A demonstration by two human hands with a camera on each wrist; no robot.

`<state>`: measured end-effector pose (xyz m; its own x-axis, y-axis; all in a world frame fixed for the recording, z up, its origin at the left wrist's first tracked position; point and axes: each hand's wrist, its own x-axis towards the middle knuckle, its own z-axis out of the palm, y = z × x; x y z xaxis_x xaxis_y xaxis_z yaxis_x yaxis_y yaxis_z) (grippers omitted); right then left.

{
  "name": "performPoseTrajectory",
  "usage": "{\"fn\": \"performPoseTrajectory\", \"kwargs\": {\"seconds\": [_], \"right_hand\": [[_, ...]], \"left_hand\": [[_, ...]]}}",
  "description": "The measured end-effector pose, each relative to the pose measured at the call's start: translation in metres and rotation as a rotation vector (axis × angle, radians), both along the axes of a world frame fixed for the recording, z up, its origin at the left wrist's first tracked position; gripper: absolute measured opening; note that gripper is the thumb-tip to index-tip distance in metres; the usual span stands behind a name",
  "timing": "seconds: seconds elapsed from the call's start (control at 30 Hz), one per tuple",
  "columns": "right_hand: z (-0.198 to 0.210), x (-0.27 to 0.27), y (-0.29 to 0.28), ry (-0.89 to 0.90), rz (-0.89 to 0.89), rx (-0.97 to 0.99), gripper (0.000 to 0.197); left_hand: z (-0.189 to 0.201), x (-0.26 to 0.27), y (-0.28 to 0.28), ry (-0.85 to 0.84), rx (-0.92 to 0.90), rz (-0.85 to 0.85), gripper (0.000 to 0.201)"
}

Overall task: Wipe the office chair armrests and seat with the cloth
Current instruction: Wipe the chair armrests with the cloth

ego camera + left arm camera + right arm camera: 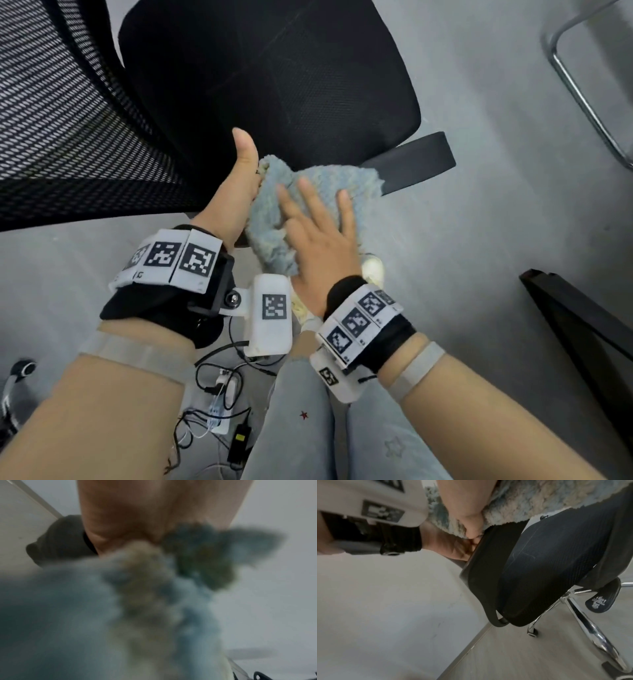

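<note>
the cloth (274, 212), a fluffy pale blue one, is draped over the near armrest (416, 161) of the black office chair, covering its rear part while the front end sticks out bare toward the right. the right hand (318, 240) lies flat on top of the cloth with fingers straight and spread, pressing it down. the left hand (236, 195) is at the cloth's left edge beside the seat (274, 75), thumb pointing up; its other fingers are tucked under the cloth and armrest (the right wrist view shows them curled at the armrest's edge), so it grips cloth and armrest together. the two hands are just beside each other. the mesh backrest (61, 113) fills the upper left. below, on the grey floor (496, 212), lie tangled cables (219, 387) near the person's jeans-clad knees. the left wrist view is too blurred to add more than cloth and palm.
</note>
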<state>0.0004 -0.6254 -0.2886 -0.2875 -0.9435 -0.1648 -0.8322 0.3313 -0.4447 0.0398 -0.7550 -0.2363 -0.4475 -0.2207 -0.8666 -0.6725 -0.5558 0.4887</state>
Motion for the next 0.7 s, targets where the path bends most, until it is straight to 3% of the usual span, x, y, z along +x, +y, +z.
{"fn": "performPoseTrajectory", "kwargs": {"seconds": [0.03,0.13,0.17,0.27,0.4,0.53,0.7], "right_hand": [[0.003,0.003,-0.002,-0.006,0.033,-0.009,0.036],[0.007,-0.021,-0.003,0.029,0.140,-0.025,0.020],[0.009,-0.036,-0.001,0.055,0.138,-0.017,0.025],[0.012,-0.080,0.009,0.051,-0.098,0.051,0.058],[0.012,-0.114,0.012,-0.047,-0.463,-0.002,0.049],[0.023,-0.121,-0.003,-0.563,-0.922,-0.143,0.032],[0.029,-0.080,-0.011,-0.577,-0.822,0.005,0.030]], "left_hand": [[0.002,0.000,-0.002,-0.007,0.019,0.032,0.088],[-0.002,0.008,-0.006,-0.066,-0.088,0.084,0.092],[-0.004,0.011,-0.007,-0.063,-0.097,0.083,0.091],[-0.008,0.011,-0.008,-0.066,-0.031,0.055,0.090],[-0.006,0.010,-0.010,-0.065,-0.039,0.033,0.090],[0.002,0.011,-0.019,-0.151,-0.022,-0.115,0.077],[0.008,0.018,-0.026,-0.221,-0.166,-0.193,0.047]]}}
